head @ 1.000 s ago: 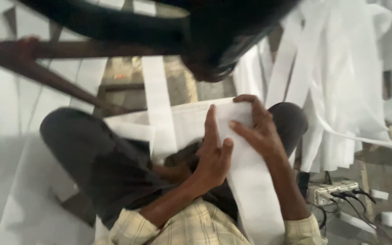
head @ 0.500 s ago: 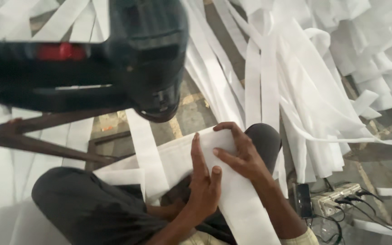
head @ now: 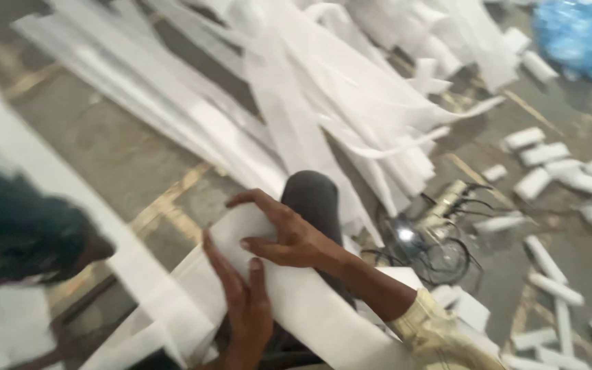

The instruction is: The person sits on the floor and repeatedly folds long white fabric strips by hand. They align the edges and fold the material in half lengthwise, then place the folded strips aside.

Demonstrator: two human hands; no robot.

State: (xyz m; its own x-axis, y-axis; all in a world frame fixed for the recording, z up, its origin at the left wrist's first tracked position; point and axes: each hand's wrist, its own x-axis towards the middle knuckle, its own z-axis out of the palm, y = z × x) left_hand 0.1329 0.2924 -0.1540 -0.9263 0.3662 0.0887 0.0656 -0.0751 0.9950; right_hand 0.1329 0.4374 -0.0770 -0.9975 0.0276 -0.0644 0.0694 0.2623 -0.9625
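Both hands (head: 268,270) still press flat on the white strip (head: 310,301); dark machine seemingly shifted left

A bare grey concrete floor (head: 97,147) is seen, marked by faint yellowish lines (head: 166,202). Long white strips (head: 296,103) are spread across it in loose heaps toward the top of the view. Small white folded bundles (head: 543,154) are scattered over the floor on the right. A blue plastic sheet (head: 584,34) is bunched in the upper right corner. A power strip with black cables (head: 447,209) is laid near the middle right. The scene is evenly lit and blurred.
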